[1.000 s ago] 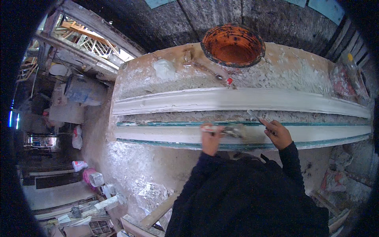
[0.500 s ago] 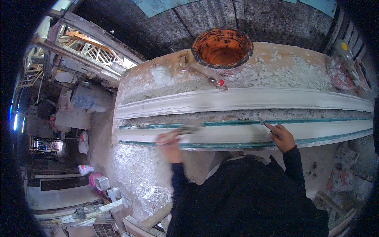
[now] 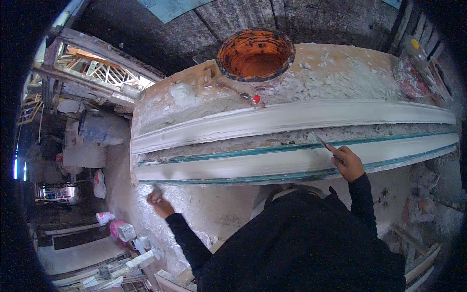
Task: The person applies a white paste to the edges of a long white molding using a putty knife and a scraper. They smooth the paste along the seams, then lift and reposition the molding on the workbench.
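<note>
My right hand point(image 3: 346, 163) is closed around a small spatula point(image 3: 320, 140) with a thin, dark pointed blade, held over the near strip's right half. My left hand point(image 3: 159, 203) is closed just off the strip's left end, past the table's near edge; something greyish shows at its fingers, too small to make out. The near strip point(image 3: 243, 167) is long, with a smooth white plaster-like face between two teal edges. Behind it lies a long white moulding point(image 3: 292, 115) with a ridged profile. A rough, grey, crumb-filled gap runs between the two.
An orange bucket point(image 3: 233, 70) crusted with dark residue stands on the plaster-strewn table point(image 3: 340, 63). Near it are a white lump point(image 3: 183, 94) and a red-tipped object point(image 3: 256, 99). Plastic bags point(image 3: 413, 78) lie at the far right. A blue barrel point(image 3: 102, 127) stands left.
My left hand has moved left and toward me, off the near strip. The right hand stays by the strip with the spatula. The whole view has tilted and shifted slightly.
</note>
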Demonstrator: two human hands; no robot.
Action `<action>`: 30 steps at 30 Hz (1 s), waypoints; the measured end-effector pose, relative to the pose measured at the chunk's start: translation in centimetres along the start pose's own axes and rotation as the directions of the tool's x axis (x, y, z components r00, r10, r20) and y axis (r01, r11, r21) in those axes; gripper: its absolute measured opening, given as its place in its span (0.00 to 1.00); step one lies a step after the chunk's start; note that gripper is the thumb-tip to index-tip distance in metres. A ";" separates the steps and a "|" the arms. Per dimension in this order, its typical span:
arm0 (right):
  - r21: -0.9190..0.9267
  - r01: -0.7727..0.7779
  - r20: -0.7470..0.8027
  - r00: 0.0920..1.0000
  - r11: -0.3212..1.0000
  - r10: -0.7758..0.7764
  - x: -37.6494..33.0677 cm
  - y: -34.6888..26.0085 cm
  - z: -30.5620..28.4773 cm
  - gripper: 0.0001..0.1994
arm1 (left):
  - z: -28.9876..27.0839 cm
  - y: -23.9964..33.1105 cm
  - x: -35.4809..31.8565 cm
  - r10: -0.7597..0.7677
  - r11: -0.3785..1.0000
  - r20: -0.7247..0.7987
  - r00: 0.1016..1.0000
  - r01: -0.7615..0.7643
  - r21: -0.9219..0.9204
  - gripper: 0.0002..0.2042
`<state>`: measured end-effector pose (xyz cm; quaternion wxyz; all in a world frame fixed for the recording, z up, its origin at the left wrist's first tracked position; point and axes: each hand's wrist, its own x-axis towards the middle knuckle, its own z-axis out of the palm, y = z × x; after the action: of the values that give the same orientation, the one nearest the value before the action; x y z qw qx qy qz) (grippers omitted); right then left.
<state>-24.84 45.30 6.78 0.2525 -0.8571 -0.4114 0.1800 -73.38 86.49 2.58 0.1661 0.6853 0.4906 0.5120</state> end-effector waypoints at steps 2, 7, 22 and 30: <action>0.010 -0.022 0.009 1.000 1.000 0.022 0.1 0.1 0.1 0.21 | -1.4 0.3 1.4 -0.157 0.984 -0.122 0.980 0.145 -0.101 0.14; 0.020 -0.034 0.024 0.999 0.999 0.033 0.4 -0.2 1.0 0.21 | 7.4 8.1 -4.5 -0.281 0.684 0.261 0.924 0.383 -0.621 0.22; 0.104 0.019 0.051 0.998 0.994 -0.024 2.4 -3.8 4.1 0.20 | 3.5 -2.9 4.6 0.029 0.957 -0.192 0.981 0.029 0.289 0.19; 0.038 0.119 0.038 0.992 0.992 -0.120 5.3 -10.6 8.6 0.22 | 3.8 -1.3 7.9 -0.163 0.978 0.083 0.983 0.172 -0.117 0.21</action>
<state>-32.63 57.61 5.45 0.2698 -0.8224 -0.4638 0.1892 -70.79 94.80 4.25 0.2684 0.6480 0.5077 0.5003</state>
